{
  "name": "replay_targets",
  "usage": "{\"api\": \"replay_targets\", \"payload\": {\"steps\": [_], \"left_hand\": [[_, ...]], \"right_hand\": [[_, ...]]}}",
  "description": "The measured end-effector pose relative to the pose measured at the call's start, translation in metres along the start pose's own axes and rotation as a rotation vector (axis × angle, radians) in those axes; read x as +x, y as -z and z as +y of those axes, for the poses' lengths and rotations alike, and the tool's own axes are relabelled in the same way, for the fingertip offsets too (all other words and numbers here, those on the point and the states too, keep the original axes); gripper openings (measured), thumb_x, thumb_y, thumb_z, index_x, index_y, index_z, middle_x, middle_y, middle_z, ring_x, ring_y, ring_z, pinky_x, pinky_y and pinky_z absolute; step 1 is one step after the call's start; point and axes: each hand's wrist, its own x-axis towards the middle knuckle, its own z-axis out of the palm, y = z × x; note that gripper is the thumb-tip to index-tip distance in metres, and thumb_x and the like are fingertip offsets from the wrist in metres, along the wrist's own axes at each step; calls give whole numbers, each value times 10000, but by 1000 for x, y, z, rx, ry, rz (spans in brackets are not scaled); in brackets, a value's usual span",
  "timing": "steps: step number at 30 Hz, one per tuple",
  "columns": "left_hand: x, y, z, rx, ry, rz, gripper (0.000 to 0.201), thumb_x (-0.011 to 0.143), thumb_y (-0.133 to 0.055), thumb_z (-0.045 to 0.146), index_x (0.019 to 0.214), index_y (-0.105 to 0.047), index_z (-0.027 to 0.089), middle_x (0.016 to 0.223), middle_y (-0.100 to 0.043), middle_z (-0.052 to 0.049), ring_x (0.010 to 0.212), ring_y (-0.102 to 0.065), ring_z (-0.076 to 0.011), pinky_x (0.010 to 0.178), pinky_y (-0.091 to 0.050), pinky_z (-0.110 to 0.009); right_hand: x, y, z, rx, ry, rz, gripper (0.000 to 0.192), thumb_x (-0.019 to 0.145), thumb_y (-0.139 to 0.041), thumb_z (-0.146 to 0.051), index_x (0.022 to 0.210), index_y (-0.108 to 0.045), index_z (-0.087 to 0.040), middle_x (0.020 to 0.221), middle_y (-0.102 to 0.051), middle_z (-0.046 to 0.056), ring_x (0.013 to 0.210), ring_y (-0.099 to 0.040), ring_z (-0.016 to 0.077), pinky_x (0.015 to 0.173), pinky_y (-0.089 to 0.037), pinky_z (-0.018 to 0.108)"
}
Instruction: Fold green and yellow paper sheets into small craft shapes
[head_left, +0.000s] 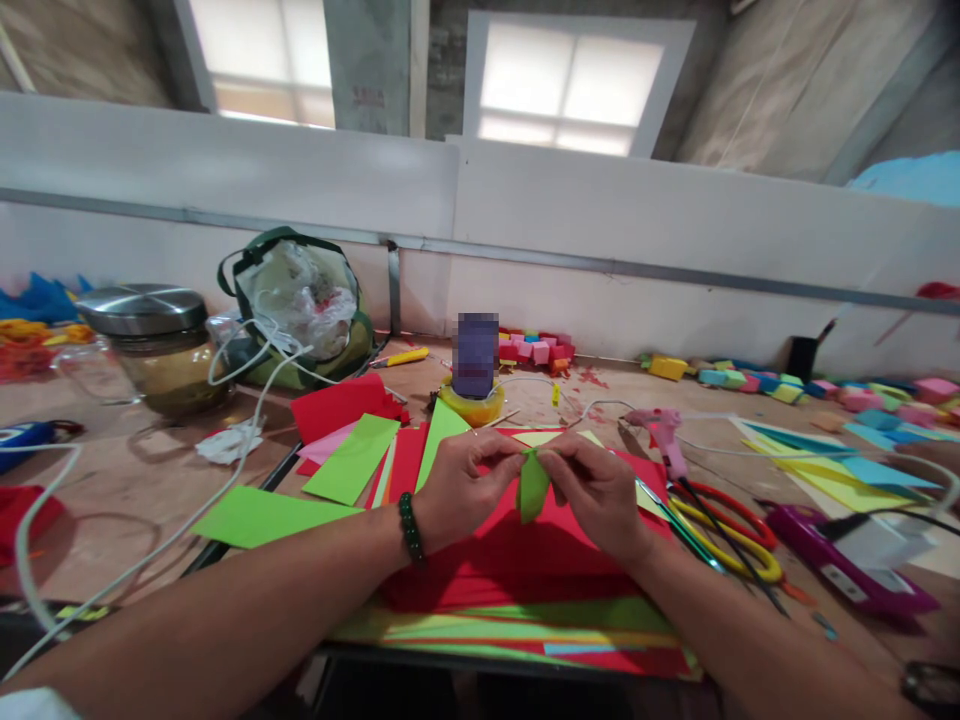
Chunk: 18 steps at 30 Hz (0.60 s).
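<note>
green paper piece (pixel 532 487), pinched between both hands' grip

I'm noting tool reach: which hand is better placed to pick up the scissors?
Right, probably. The scissors lie just beside the right hand; the left hand is on the far side, and both pinch the green paper.

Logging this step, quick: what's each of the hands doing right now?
Left hand: closed, pinching the green paper piece.
Right hand: closed, pinching the same green paper piece.
</note>
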Motion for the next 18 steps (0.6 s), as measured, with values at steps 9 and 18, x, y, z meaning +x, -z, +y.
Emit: {"api": "replay_targets", "payload": {"steps": [9,18], "left_hand": [[-1,-1,-1,33,-14,-1,105,821,-599,175,752,-674,147,673,-670,-25,625,-584,-118,606,-449,-223],[5,0,-3,-219,277,-48,221,779,-624,290,631,-596,127,568,-577,-3,540,-503,-97,507,-401,-201]], "right_hand": [[0,-1,-1,32,-26,-6,170,880,-577,-300,768,-624,-180,561,-523,-31,405,-479,79,381,-365,211],[13,-5,6,151,-168,-47,217,810,-649,-388,759,-645,-177,611,-565,-12,546,-478,112,494,-389,233]]}}
